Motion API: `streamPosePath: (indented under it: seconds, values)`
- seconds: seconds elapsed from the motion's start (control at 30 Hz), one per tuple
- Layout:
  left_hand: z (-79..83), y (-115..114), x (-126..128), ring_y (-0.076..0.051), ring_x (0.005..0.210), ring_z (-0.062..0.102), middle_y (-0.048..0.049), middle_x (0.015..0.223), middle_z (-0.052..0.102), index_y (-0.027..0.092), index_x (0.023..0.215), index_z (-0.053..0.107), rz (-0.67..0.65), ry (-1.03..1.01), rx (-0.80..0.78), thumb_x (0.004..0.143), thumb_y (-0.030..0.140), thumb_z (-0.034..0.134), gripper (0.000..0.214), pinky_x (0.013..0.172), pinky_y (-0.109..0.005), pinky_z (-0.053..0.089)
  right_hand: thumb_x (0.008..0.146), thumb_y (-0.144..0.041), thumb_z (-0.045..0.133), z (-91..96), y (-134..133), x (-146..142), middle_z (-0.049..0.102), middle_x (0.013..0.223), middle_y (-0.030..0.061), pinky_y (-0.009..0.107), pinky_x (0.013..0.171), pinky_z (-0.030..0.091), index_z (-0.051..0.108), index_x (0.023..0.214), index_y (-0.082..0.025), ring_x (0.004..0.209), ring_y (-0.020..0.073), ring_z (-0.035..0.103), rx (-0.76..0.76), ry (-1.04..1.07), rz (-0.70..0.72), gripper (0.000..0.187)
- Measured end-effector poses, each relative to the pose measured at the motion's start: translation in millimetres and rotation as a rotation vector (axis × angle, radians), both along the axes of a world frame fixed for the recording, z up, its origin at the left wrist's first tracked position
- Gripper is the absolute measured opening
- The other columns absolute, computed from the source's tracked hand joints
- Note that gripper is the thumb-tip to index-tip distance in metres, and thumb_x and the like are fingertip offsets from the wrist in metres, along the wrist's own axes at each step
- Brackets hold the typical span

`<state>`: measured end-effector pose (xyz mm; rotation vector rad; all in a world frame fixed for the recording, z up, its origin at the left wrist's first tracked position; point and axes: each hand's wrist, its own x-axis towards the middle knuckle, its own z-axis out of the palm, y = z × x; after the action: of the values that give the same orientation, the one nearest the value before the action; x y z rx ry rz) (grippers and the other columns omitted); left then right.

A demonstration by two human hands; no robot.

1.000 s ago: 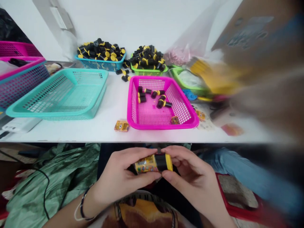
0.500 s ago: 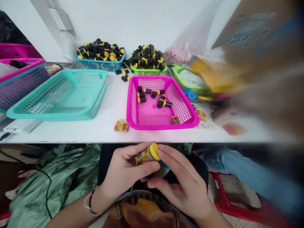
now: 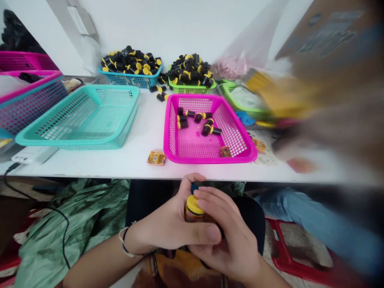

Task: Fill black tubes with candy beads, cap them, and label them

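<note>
Low in the head view, my left hand [image 3: 171, 226] and my right hand [image 3: 225, 236] close around a small black cylinder with a yellow cap [image 3: 193, 205]. It stands upright, and a printed yellow label [image 3: 193, 215] wraps its body. My fingers hide most of the lower part. A small dark blue piece [image 3: 195, 186] shows above my left thumb, but I cannot tell what it is. Both hands are below the white table's front edge [image 3: 90, 170].
A magenta basket [image 3: 210, 159] holds several capped cylinders and a label. Behind it, a blue basket [image 3: 130, 81] and a green basket [image 3: 192, 90] hold heaps of them. An empty-looking teal basket [image 3: 78, 140] stands left. Blurred cardboard [image 3: 336, 80] fills the right.
The cylinder has turned from lying sideways to standing upright with its cap up. Both hands have closed in around it. The view has shifted slightly.
</note>
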<state>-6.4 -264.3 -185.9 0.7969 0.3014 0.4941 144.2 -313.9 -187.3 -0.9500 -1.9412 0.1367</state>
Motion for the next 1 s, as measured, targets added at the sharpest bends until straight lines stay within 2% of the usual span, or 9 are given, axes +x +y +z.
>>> streamPosePath:
  seconds: [0.1, 0.23, 0.37, 0.47, 0.6, 0.7, 0.8, 0.87, 1.0]
  values:
    - [3.1, -1.2, 0.8, -0.006, 0.057, 0.057, 0.0074, 0.069, 0.06, 0.027, 0.129, 0.022, 0.008, 0.069, 0.026, 0.085, 0.024, 0.073, 0.067, 0.058, -0.016, 0.049, 0.071, -0.004, 0.07, 2.8, -2.0, -0.2, 0.062, 0.122, 0.014, 0.034, 0.111, 0.046, 0.048, 0.133, -0.008, 0.125, 0.0214, 0.052, -0.006, 0.002, -0.028, 0.066]
    - [6.2, -6.0, 1.4, -0.006, 0.054, 0.054, 0.0084, 0.066, 0.059, 0.027, 0.132, 0.018, 0.02, 0.044, 0.059, 0.088, 0.018, 0.068, 0.067, 0.056, -0.015, 0.045, 0.073, -0.003, 0.066, 1.8, -2.2, 1.4, 0.064, 0.122, 0.0124, 0.036, 0.106, 0.05, 0.051, 0.128, -0.014, 0.119, 0.0211, 0.058, -0.045, 0.058, 0.029, 0.058]
    - [7.1, -9.3, 1.1, -0.003, 0.048, 0.045, 0.0105, 0.064, 0.055, 0.026, 0.127, 0.025, 0.003, -0.046, 0.064, 0.086, 0.016, 0.067, 0.06, 0.049, -0.011, 0.037, 0.087, -0.027, 0.068, 1.0, -2.2, 5.0, 0.067, 0.12, 0.0136, 0.041, 0.098, 0.057, 0.051, 0.126, -0.018, 0.118, 0.0244, 0.061, -0.084, 0.133, 0.141, 0.044]
    - [10.8, -8.7, 0.8, -0.002, 0.047, 0.041, 0.0117, 0.064, 0.051, 0.025, 0.125, 0.027, -0.025, -0.026, 0.088, 0.082, 0.007, 0.064, 0.059, 0.047, -0.011, 0.034, 0.092, -0.035, 0.062, 1.3, -4.7, 8.7, 0.068, 0.118, 0.015, 0.044, 0.097, 0.058, 0.053, 0.127, -0.015, 0.119, 0.0259, 0.06, -0.043, 0.075, 0.131, 0.041]
    - [17.2, -9.4, 0.8, -0.002, 0.052, 0.04, 0.0107, 0.071, 0.048, 0.025, 0.127, 0.023, 0.063, 0.132, 0.23, 0.071, -0.005, 0.062, 0.074, 0.048, -0.011, 0.03, 0.092, -0.016, 0.059, -0.1, -9.6, 15.8, 0.064, 0.122, 0.0152, 0.053, 0.111, 0.046, 0.058, 0.126, -0.006, 0.126, 0.0274, 0.052, 0.108, -0.176, 0.086, 0.035]
    - [17.8, -11.5, 1.4, -0.005, 0.062, 0.053, 0.0071, 0.079, 0.057, 0.026, 0.127, 0.02, 0.169, 0.208, 0.339, 0.069, -0.003, 0.066, 0.08, 0.058, -0.015, 0.039, 0.091, -0.007, 0.054, -0.9, -8.9, 20.8, 0.055, 0.133, 0.0139, 0.058, 0.118, 0.035, 0.059, 0.125, -0.005, 0.129, 0.0276, 0.047, 0.167, -0.273, 0.097, 0.034]
    - [15.2, -12.5, 1.6, -0.011, 0.074, 0.063, 0.0029, 0.088, 0.063, 0.027, 0.127, 0.021, 0.206, 0.195, 0.402, 0.07, 0.001, 0.072, 0.081, 0.069, -0.021, 0.046, 0.094, -0.007, 0.046, 0.4, -5.7, 22.5, 0.05, 0.137, 0.0102, 0.058, 0.117, 0.037, 0.058, 0.127, -0.009, 0.129, 0.0278, 0.046, 0.163, -0.288, 0.132, 0.035]
    - [14.0, -13.1, 1.0, -0.01, 0.073, 0.063, 0.0031, 0.087, 0.064, 0.028, 0.129, 0.02, 0.213, 0.178, 0.402, 0.07, 0.003, 0.074, 0.084, 0.067, -0.02, 0.046, 0.094, -0.008, 0.045, 1.5, -6.0, 21.8, 0.051, 0.136, 0.0073, 0.057, 0.116, 0.04, 0.059, 0.125, -0.013, 0.128, 0.0279, 0.046, 0.161, -0.269, 0.121, 0.034]
    - [15.6, -15.5, -0.1, -0.008, 0.068, 0.058, 0.0044, 0.085, 0.059, 0.028, 0.129, 0.02, 0.31, 0.245, 0.417, 0.069, -0.002, 0.071, 0.084, 0.061, -0.018, 0.042, 0.091, -0.01, 0.055, 2.1, -15.2, 19.7, 0.06, 0.128, 0.0021, 0.051, 0.122, 0.032, 0.067, 0.118, -0.021, 0.11, 0.0235, 0.052, 0.203, -0.33, -0.06, 0.032]
